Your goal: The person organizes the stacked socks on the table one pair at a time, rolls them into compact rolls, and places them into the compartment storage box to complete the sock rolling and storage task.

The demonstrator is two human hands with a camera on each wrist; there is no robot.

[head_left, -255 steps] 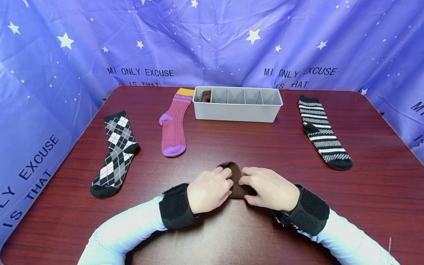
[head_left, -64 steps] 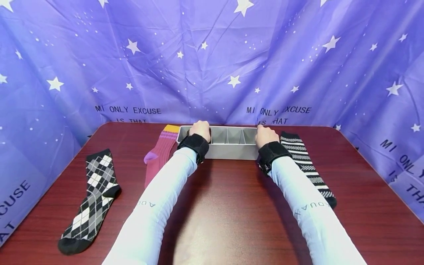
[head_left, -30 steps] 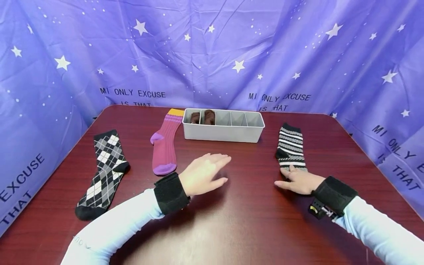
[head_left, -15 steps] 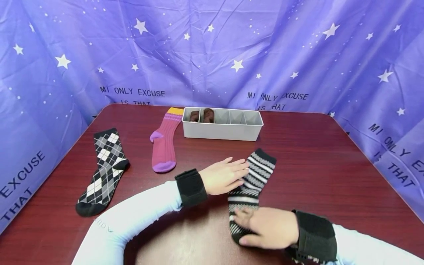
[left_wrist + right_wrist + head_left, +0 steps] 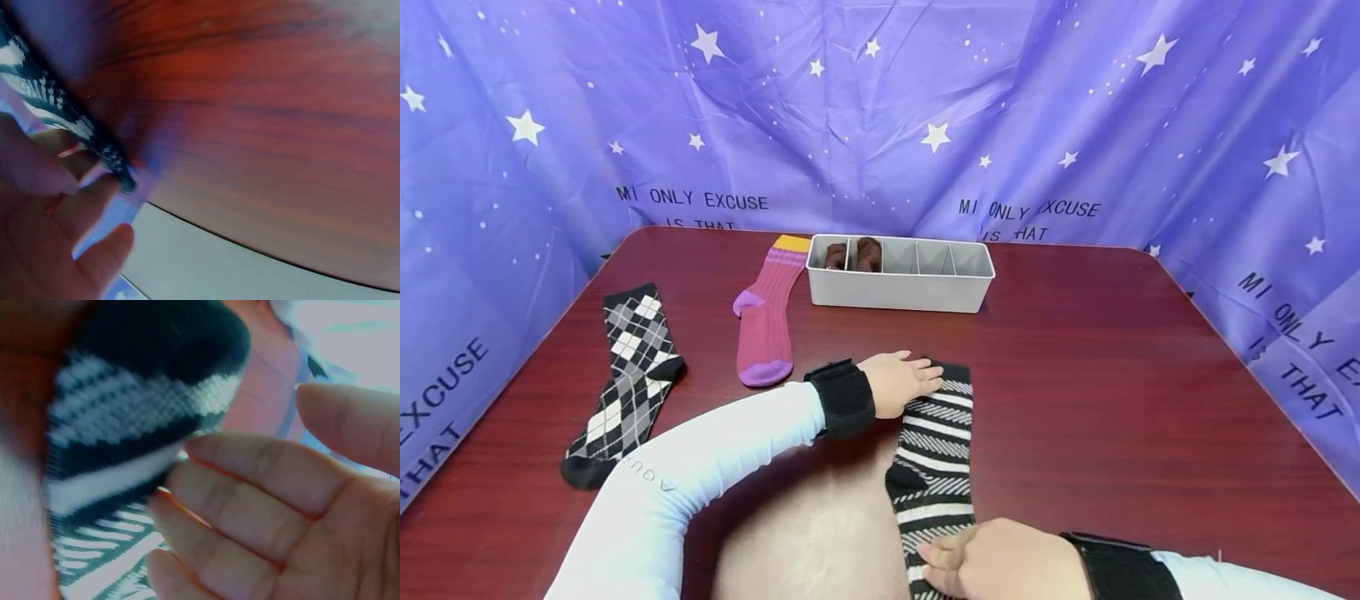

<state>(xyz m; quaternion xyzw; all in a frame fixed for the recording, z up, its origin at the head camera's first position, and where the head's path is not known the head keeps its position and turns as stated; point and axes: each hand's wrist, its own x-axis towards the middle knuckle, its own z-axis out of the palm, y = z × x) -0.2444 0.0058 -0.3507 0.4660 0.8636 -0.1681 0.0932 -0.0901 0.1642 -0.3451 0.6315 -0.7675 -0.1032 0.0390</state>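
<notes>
A black, white and grey striped sock lies lengthwise on the table in front of me, its dark cuff toward the box and its heel to the left. My left hand rests near the cuff end with its fingers extended onto the fabric. Close to the toe end, my right hand touches the sock with fingers nearly straight, as the right wrist view also shows, with the black toe beyond the fingertips. In the left wrist view the sock's edge passes by the fingers of the left hand.
A grey divided box stands at the back, with brown rolled socks in its two leftmost compartments. Left of it lies a pink sock with purple toe and yellow cuff. Farther left is an argyle sock.
The brown sock from the front has gone into the box's second compartment. The striped sock has come from the right side to the front middle and now lies straighter, between both hands.
</notes>
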